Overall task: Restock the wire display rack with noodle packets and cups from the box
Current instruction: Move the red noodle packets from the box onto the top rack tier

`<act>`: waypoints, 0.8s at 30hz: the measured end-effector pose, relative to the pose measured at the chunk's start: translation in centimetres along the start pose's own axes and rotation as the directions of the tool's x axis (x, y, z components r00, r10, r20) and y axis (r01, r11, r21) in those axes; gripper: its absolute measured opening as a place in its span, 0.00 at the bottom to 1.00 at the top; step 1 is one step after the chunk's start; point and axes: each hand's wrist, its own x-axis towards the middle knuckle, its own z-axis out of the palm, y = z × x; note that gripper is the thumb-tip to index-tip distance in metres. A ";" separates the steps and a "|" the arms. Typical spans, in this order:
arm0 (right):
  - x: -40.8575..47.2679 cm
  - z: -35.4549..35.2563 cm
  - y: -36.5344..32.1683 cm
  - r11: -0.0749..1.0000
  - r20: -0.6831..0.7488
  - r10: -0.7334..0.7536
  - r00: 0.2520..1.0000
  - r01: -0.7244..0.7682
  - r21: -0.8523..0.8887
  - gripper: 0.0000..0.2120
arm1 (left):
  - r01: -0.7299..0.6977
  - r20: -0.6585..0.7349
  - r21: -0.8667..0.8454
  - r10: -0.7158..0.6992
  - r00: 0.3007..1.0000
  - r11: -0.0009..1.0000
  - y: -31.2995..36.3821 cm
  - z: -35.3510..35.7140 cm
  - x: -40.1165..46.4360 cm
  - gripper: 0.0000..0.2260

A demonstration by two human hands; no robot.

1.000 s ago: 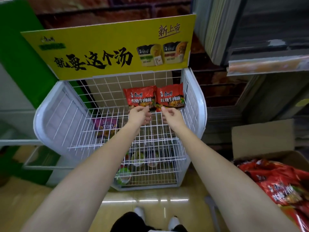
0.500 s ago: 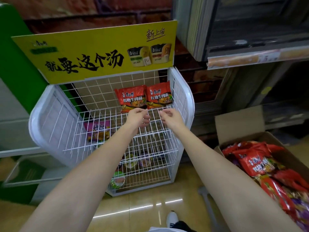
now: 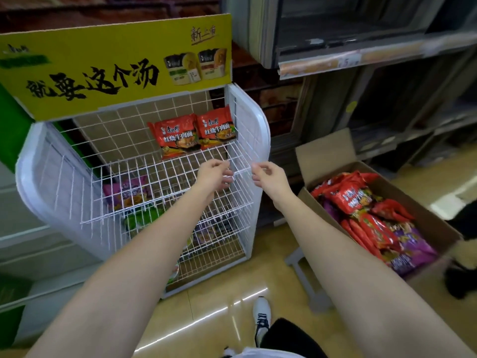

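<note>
Withdrawn since the earlier frames: both hands, then at the two red packets, now nearer, above the top shelf's front edge. Left hand (image 3: 215,174): fingers loosely curled, nothing held. Right hand (image 3: 268,177): likewise empty, though blur obscures the fingertips. Red packets (image 3: 192,134): two, upright, side by side, far right of the rack (image 3: 247,120). Purple packet (image 3: 130,193): shelf below, left. Box (image 3: 325,153): on the floor, right of the rack, packets inside.
</note>
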 end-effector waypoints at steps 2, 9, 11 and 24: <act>-1.3 -1.1 0.2 0.999 -0.023 0.020 1.000 -0.019 0.029 0.07 | -0.013 0.034 0.006 0.012 0.999 1.000 -0.3 1.0 -0.8 0.10; -4.7 -4.9 2.0 0.995 -0.165 0.074 0.984 -0.061 0.082 0.10 | -0.035 0.127 0.090 0.023 0.992 0.995 -0.8 5.8 -2.4 0.11; -5.5 -6.3 2.5 0.992 -0.209 0.092 0.974 -0.070 0.109 0.11 | -0.034 0.166 0.109 0.016 0.986 0.993 -0.9 7.4 -2.7 0.12; -7.8 -11.9 6.3 0.977 -0.284 0.185 0.941 -0.146 0.153 0.14 | -0.003 0.270 0.130 -0.033 0.962 0.991 -2.8 12.5 -4.5 0.11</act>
